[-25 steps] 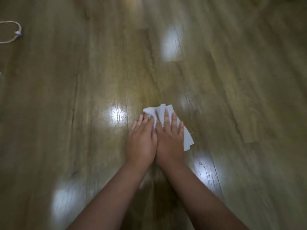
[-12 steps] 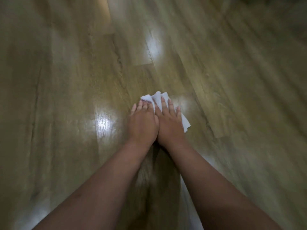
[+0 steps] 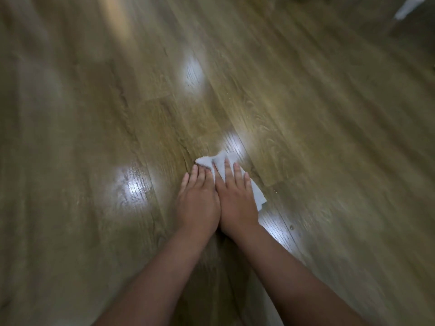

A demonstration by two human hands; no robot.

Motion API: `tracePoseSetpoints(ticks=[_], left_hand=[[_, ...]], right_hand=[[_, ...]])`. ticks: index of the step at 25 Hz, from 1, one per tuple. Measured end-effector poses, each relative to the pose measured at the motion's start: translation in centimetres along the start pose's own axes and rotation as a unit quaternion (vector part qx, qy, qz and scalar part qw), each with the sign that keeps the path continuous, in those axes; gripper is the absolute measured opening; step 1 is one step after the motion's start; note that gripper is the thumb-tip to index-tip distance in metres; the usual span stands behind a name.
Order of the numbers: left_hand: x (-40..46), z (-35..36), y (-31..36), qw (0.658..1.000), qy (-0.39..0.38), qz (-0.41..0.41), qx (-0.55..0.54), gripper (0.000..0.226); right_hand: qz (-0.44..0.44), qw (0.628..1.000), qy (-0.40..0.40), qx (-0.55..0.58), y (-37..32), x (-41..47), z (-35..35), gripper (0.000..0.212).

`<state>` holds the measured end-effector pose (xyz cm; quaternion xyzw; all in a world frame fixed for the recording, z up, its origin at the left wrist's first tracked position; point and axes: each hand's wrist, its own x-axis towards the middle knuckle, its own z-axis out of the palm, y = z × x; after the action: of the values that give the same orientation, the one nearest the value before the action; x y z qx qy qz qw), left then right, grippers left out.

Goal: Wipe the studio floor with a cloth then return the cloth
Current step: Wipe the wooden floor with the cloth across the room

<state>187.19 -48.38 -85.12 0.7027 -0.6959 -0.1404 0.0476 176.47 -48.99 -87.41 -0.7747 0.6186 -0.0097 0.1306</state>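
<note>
A small white cloth (image 3: 217, 162) lies flat on the wooden plank floor (image 3: 294, 128) near the middle of the head view. My left hand (image 3: 197, 201) and my right hand (image 3: 235, 198) lie side by side on top of it, palms down with fingers straight, pressing it to the floor. The right hand covers most of the cloth. The left hand's fingertips reach only its left edge. White cloth shows beyond the fingertips and at the right of my right hand.
Glossy light patches (image 3: 134, 184) reflect off the floor left of my hands and ahead of them. A white strip (image 3: 408, 7) shows at the far top right corner, blurred. Wooden floor stretches in all directions.
Both hands have stayed pressed on the cloth while it slid across the floor. The planks and light patches have shifted in view, and a looped cord seen at the top left is gone.
</note>
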Motion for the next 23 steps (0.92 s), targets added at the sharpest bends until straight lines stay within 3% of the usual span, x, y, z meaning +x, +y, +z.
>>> tracePoseSetpoints(ticks=[4,11,16,23], left_hand=[[0.7,1.2,4.2,1.0,-0.012,0.018,0.01,0.078],[1.7,5.0,18.1,0.99,-0.03,0.137,-0.014,0.083],[2.0,6.2,17.4,0.987,0.005,0.163,0.018,0.056],[4.5,6.2,17.5,0.982,0.021,0.185,0.029,0.069]], right_hand=[[-0.006,1.0,-0.005,-0.002,4.5,-0.7,-1.7,0.074],[0.138,0.99,0.013,-0.011,17.9,-5.6,-3.0,0.072],[0.165,0.985,0.049,0.005,17.2,-5.6,-2.4,0.074],[0.171,0.984,0.036,0.022,17.7,-3.4,-3.6,0.07]])
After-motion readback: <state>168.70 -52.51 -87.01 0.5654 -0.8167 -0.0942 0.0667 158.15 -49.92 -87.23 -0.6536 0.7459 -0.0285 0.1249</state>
